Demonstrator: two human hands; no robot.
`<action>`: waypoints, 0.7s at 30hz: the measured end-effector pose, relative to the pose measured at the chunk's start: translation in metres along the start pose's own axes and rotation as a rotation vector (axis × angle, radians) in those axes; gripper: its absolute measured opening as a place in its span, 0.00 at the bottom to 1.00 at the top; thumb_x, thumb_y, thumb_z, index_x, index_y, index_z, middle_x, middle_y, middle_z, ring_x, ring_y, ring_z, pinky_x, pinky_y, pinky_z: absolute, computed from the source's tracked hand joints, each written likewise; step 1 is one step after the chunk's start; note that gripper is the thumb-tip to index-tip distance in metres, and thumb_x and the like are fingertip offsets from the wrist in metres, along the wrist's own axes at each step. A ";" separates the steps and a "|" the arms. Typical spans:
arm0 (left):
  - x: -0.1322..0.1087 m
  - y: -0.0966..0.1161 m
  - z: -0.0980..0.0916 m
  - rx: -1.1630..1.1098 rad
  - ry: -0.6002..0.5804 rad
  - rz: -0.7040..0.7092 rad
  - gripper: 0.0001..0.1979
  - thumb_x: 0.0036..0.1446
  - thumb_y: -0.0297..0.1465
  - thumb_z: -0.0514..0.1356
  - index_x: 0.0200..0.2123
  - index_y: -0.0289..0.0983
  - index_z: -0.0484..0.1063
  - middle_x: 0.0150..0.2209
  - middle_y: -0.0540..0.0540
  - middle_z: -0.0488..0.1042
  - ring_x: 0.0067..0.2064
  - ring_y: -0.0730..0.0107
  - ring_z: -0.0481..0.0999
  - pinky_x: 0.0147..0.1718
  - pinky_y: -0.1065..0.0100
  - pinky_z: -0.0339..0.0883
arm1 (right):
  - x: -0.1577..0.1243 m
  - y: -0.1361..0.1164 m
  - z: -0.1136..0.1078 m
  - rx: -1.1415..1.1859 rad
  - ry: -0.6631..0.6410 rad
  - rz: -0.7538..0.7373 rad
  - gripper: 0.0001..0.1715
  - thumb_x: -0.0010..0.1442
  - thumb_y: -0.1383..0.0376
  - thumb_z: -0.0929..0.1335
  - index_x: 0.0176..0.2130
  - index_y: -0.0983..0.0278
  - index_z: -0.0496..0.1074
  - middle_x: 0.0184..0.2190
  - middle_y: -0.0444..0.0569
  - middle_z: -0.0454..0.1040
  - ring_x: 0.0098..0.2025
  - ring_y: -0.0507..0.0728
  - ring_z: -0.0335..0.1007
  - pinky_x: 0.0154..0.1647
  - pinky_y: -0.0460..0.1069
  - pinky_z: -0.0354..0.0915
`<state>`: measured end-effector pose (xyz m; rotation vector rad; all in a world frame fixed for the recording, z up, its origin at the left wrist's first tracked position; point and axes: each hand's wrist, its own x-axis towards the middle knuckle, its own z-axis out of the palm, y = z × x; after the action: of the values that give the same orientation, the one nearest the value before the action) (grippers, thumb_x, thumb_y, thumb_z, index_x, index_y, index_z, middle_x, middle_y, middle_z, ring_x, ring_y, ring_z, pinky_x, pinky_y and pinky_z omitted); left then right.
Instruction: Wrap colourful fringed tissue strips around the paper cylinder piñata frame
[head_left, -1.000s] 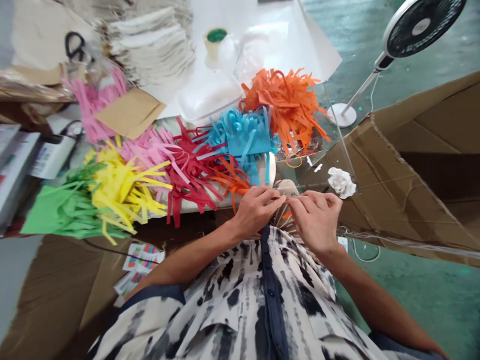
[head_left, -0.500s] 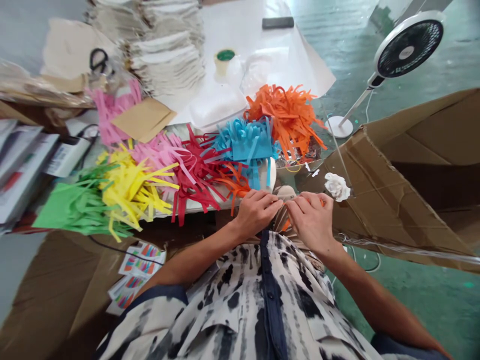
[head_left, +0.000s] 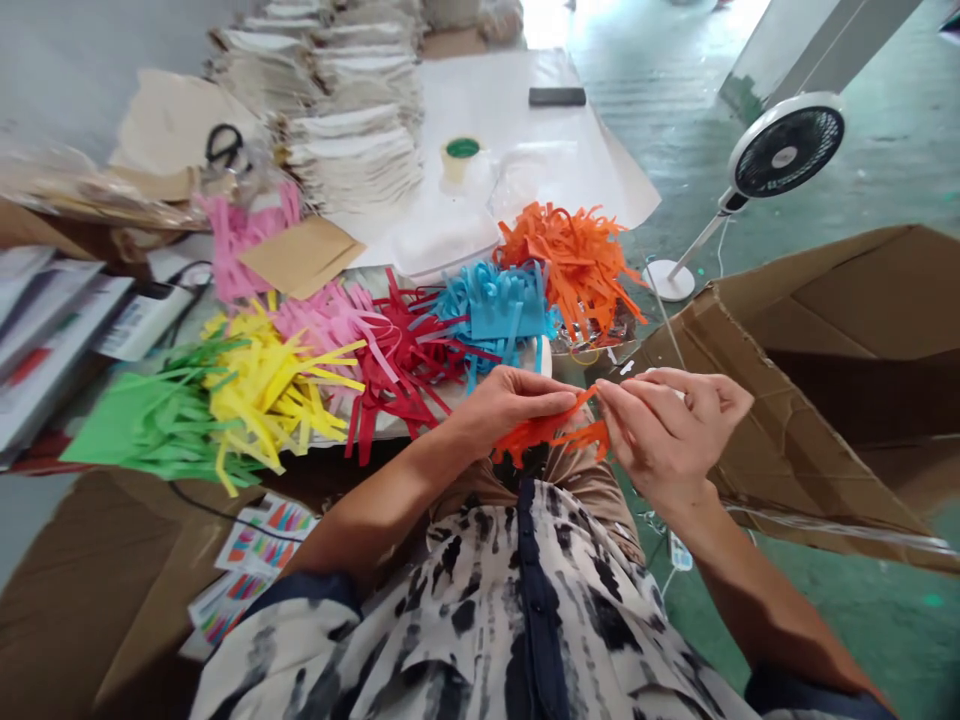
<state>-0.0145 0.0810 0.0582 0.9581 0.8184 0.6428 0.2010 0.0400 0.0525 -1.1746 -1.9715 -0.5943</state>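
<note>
My left hand [head_left: 510, 408] and my right hand [head_left: 664, 430] hold a fringed orange paper strip [head_left: 547, 435] between them, pinching it at its two ends above my lap. Just beyond my left hand lie piles of cut paper fringe. Closest are the red fringe [head_left: 397, 395] and the blue fringe [head_left: 495, 305]. Orange fringe [head_left: 562, 265] sits farther back. Off to the left are pink fringe [head_left: 326, 320], yellow fringe [head_left: 270, 390] and green fringe [head_left: 150, 430].
Stacked cream bundles [head_left: 352, 130], scissors [head_left: 225, 147], a tape roll [head_left: 461, 152] and a white foam tray [head_left: 442, 240] lie beyond the fringe. A torn cardboard sheet [head_left: 825, 390] spreads right, below a white fan [head_left: 784, 150]. Printed colour sheets [head_left: 259, 560] lie lower left.
Both hands have lifted and spread apart, my right hand moving right. The orange strip now shows plainly between them. The view has shifted slightly, and the white crumpled paper is hidden.
</note>
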 end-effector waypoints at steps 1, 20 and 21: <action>0.000 0.002 -0.001 -0.078 -0.030 -0.041 0.17 0.51 0.42 0.77 0.40 0.38 0.88 0.33 0.44 0.84 0.31 0.71 0.80 0.35 0.68 0.73 | 0.002 -0.001 -0.001 0.015 0.004 0.008 0.12 0.64 0.66 0.76 0.48 0.55 0.78 0.35 0.40 0.85 0.43 0.60 0.78 0.52 0.61 0.57; 0.023 0.023 -0.010 0.014 0.098 0.239 0.17 0.48 0.41 0.78 0.31 0.34 0.82 0.31 0.49 0.79 0.32 0.75 0.73 0.36 0.70 0.67 | 0.044 -0.010 0.043 1.187 -0.101 0.915 0.05 0.60 0.59 0.78 0.32 0.56 0.84 0.31 0.42 0.82 0.35 0.54 0.76 0.41 0.51 0.70; 0.022 0.023 -0.011 0.020 0.108 0.256 0.18 0.47 0.42 0.79 0.31 0.34 0.81 0.30 0.49 0.79 0.31 0.76 0.73 0.36 0.70 0.67 | 0.045 -0.008 0.041 1.214 -0.133 0.902 0.06 0.62 0.59 0.77 0.32 0.56 0.84 0.32 0.42 0.82 0.37 0.54 0.77 0.43 0.51 0.70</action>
<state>-0.0140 0.1134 0.0682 1.0635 0.8048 0.9154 0.1653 0.0887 0.0635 -1.0666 -1.2227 1.0243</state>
